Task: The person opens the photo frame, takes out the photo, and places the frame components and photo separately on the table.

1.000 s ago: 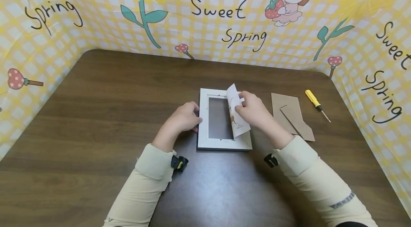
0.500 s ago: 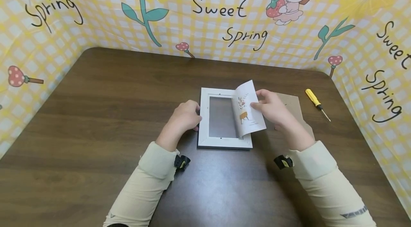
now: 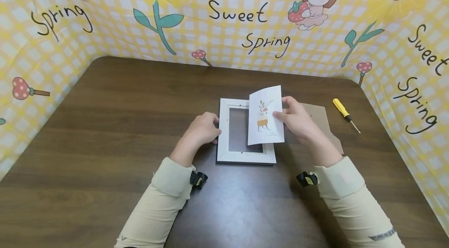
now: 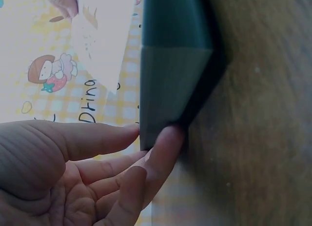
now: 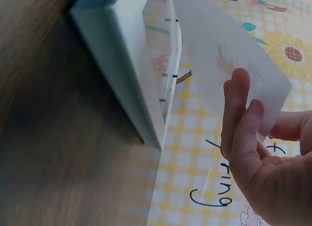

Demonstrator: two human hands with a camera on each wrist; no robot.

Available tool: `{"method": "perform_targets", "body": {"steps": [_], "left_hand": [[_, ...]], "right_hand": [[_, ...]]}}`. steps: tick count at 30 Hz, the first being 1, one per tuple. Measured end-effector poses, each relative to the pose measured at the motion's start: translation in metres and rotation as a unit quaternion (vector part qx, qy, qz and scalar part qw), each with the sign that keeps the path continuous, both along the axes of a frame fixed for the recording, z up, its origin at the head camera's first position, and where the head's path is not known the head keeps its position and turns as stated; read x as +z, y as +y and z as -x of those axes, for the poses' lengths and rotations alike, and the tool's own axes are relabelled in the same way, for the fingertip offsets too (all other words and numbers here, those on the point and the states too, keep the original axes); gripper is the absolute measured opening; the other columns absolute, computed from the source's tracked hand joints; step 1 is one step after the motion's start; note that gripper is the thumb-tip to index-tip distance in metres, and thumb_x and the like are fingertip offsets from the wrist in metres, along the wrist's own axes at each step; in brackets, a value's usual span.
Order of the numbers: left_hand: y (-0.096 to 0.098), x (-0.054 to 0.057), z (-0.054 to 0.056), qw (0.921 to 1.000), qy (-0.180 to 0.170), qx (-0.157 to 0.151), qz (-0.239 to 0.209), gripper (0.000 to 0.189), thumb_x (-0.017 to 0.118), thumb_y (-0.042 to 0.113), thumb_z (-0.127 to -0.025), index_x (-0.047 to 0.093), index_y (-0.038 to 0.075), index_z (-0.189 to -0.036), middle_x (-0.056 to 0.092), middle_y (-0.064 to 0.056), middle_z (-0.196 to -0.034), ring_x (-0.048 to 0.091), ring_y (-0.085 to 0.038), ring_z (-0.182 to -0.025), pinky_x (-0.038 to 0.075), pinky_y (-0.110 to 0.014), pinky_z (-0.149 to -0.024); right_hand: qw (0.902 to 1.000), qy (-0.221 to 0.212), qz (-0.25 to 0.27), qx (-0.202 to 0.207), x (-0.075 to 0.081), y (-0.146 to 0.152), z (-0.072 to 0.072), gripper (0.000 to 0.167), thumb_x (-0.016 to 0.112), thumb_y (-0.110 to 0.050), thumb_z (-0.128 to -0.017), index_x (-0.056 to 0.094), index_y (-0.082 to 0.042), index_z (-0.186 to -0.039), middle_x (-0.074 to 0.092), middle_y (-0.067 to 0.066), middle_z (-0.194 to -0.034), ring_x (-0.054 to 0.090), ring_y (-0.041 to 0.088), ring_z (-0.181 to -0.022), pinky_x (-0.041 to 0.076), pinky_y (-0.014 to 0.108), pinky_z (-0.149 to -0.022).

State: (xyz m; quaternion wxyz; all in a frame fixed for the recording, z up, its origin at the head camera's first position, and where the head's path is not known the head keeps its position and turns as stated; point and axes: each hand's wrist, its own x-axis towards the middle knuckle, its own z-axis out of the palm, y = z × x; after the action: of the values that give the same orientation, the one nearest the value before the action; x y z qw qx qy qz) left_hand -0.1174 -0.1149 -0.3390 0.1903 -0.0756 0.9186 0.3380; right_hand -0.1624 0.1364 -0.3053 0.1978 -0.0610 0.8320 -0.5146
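Observation:
A white picture frame lies on the table with its recessed side up. My left hand pinches its left edge; in the left wrist view the thumb is on the upper face and a finger is at the side and underside. Over the frame's right half, my right hand holds a white art print by its right edge, thumb in front and fingers behind. The print shows a plant in an orange pot on legs. Raised above the frame, it bends slightly and hides part of the opening.
Beyond the right hand lies a brown backing board, partly covered by the forearm. A yellow-handled screwdriver rests farther right on the wooden table. Patterned yellow cloth surrounds the table at the back and sides.
The right hand has lifted the print from the frame and moved right. The print, curled and slanted before, now hangs flatter above the frame. The left hand stays at the frame's left edge.

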Motion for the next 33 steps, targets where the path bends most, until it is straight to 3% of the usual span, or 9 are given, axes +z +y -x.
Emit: {"method": "perform_targets", "body": {"steps": [3,6,13,22,29,33], "left_hand": [[0.001,-0.001,0.000,1.0000,0.002,0.001,-0.001,0.038,0.059,0.015,-0.097,0.056,0.001,-0.132,0.070,-0.005,-0.069,0.070,-0.016,-0.066,0.049,-0.039,-0.090],[0.000,0.000,0.000,1.0000,0.003,0.003,-0.002,0.039,0.060,0.014,-0.097,0.055,0.001,-0.133,0.071,-0.007,-0.070,0.071,-0.015,-0.065,0.049,-0.039,-0.091],[-0.014,0.003,-0.002,0.9998,0.003,0.008,-0.018,0.041,0.059,0.021,-0.099,0.055,0.001,-0.134,0.069,-0.012,-0.094,0.070,-0.017,-0.067,0.051,-0.039,-0.084],[-0.067,0.015,-0.017,0.9996,0.026,0.005,-0.010,0.044,0.053,0.025,-0.102,0.052,-0.002,-0.137,0.064,-0.021,-0.127,0.073,-0.019,-0.077,0.049,-0.051,-0.096],[-0.097,0.025,-0.033,0.9991,0.032,0.025,-0.009,0.046,0.052,0.028,-0.102,0.050,-0.002,-0.138,0.069,-0.019,-0.110,0.073,-0.021,-0.082,0.047,-0.054,-0.096],[-0.105,0.028,-0.040,0.9985,0.038,0.039,-0.001,0.047,0.052,0.029,-0.102,0.050,-0.001,-0.138,0.070,-0.018,-0.104,0.072,-0.024,-0.084,0.047,-0.052,-0.092]], "right_hand": [[0.9993,-0.008,0.036,-0.009,-0.001,-0.005,0.001,0.040,0.045,-0.002,-0.103,0.030,0.006,-0.139,0.057,0.033,-0.132,0.067,0.013,-0.094,0.054,0.022,-0.073],[0.9973,-0.020,0.070,-0.013,-0.001,-0.011,0.002,0.039,0.043,-0.002,-0.103,0.029,0.005,-0.139,0.056,0.032,-0.133,0.067,0.009,-0.090,0.055,0.022,-0.075],[0.9914,-0.042,0.123,-0.015,-0.001,-0.032,0.006,0.039,0.043,-0.003,-0.103,0.031,0.000,-0.140,0.057,0.028,-0.133,0.068,0.008,-0.088,0.056,0.026,-0.074],[0.9884,-0.060,0.140,0.001,-0.002,-0.063,0.004,0.038,0.046,-0.004,-0.103,0.034,-0.003,-0.139,0.059,0.026,-0.132,0.068,0.017,-0.098,0.056,0.029,-0.078],[0.9825,-0.094,0.160,0.013,-0.007,-0.099,0.006,0.039,0.046,0.000,-0.102,0.035,-0.001,-0.139,0.058,0.026,-0.133,0.064,0.034,-0.117,0.054,0.044,-0.096],[0.9796,-0.118,0.159,0.032,-0.012,-0.122,0.005,0.041,0.045,0.002,-0.101,0.034,-0.003,-0.141,0.056,0.024,-0.135,0.060,0.036,-0.124,0.049,0.049,-0.102]]}}
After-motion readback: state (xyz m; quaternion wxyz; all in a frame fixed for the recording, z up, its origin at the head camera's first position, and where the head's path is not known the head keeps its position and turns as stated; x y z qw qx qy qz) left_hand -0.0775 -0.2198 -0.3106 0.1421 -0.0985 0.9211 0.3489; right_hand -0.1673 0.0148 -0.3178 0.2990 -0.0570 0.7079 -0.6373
